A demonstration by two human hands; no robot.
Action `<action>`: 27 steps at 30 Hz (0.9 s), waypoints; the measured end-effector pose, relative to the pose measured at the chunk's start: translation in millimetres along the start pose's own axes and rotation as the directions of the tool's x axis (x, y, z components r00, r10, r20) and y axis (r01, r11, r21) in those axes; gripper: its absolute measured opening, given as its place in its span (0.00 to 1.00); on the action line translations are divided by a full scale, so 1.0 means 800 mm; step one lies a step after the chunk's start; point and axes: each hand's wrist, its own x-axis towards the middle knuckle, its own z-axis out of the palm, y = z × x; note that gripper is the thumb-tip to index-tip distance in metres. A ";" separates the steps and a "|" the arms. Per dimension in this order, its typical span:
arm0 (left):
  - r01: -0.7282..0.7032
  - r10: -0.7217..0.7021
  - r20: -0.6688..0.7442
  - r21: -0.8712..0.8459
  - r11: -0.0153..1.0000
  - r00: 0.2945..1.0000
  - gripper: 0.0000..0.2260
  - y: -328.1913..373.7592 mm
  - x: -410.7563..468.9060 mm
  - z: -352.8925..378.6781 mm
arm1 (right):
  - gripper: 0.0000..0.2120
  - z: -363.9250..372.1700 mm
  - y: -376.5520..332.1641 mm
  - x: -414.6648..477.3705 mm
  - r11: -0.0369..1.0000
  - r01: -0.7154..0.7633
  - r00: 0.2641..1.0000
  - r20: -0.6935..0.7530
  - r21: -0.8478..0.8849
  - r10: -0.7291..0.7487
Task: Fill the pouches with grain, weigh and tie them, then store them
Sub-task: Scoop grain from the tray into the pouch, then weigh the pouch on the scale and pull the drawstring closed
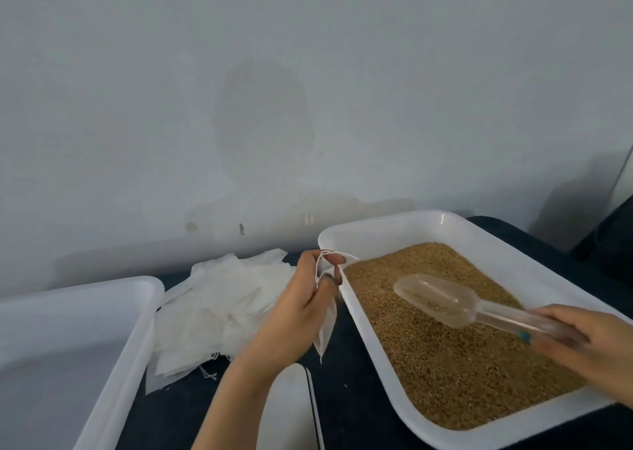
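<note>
Left hand (301, 307) pinches an empty white pouch (327, 326) beside the grain tray (376, 230). Right hand (589, 343) grips a clear scoop (435, 300) over the grain (455, 364). No legible writing.

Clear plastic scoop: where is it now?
Clear plastic scoop: right of the head view, held by the right hand, above the grain in the white tray.

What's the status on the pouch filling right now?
Left hand holds an empty pouch beside the grain tray. Right hand holds the scoop over the grain, nearly empty. Nothing in the way.
</note>
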 end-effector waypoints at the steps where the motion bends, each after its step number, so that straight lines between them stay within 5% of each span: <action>1: 0.012 -0.012 -0.028 0.011 1.000 1.000 0.09 -0.001 -0.005 -0.008 | 0.09 0.017 0.000 -0.001 0.991 -0.041 0.998 0.054 0.125 0.034; 5: 0.055 -0.053 -0.117 0.009 0.998 0.992 0.11 -0.006 -0.036 -0.034 | 0.13 0.046 0.005 0.014 0.994 -0.110 0.986 0.126 0.013 0.107; 8: 0.057 -0.049 -0.158 0.050 0.997 0.986 0.09 -0.014 -0.064 -0.045 | 0.07 0.058 0.025 0.020 0.989 -0.136 0.977 0.174 0.059 0.124; 12: 0.075 -0.058 -0.215 0.070 0.995 0.975 0.07 -0.029 -0.104 -0.052 | 0.23 0.047 -0.030 0.013 0.993 -0.063 0.996 -0.066 -0.097 0.057; 15: 0.150 -0.131 -0.266 0.051 0.987 0.955 0.07 -0.037 -0.125 -0.054 | 0.18 0.042 -0.128 -0.023 0.967 0.249 0.930 -0.293 0.053 -0.224; 18: 0.187 -0.165 -0.285 0.053 0.981 0.944 0.06 -0.039 -0.134 -0.053 | 0.11 0.071 -0.233 -0.059 0.775 0.557 0.829 -0.246 0.297 -0.502; 22: 0.217 -0.207 -0.258 0.009 0.976 0.944 0.07 -0.037 -0.138 -0.050 | 0.19 0.140 -0.303 -0.051 0.720 0.553 0.806 -0.049 0.420 -0.590; 27: 0.305 -0.330 -0.207 -0.143 0.942 0.921 0.04 -0.031 -0.141 -0.051 | 0.18 0.191 -0.334 -0.025 0.761 0.486 0.862 -0.094 0.431 -0.498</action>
